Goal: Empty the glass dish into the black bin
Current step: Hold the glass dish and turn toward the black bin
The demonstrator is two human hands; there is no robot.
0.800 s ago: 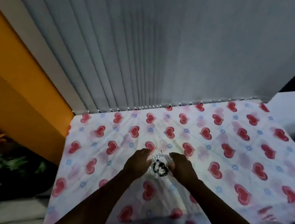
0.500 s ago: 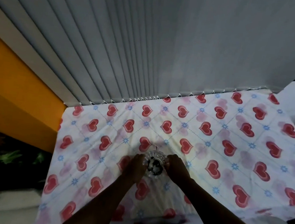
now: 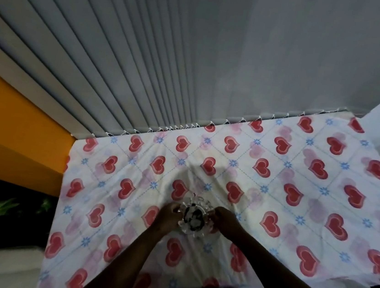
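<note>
The left hand (image 3: 167, 215) and right hand (image 3: 227, 221) flank the glass dish (image 3: 195, 218), fingers curled against its fluted rim; dark bits lie inside; the dish sits above the heart-print cloth (image 3: 296, 204).

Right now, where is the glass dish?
In the head view the glass dish sits low and near the centre, over the heart-print cloth, held between the left hand and the right hand.

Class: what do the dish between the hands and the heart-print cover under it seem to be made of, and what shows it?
Dish: probably clear cut glass; it is see-through, with a scalloped, glinting rim.
Cover: seemingly soft matt woven cloth; it creases and drapes over the edge.
</note>
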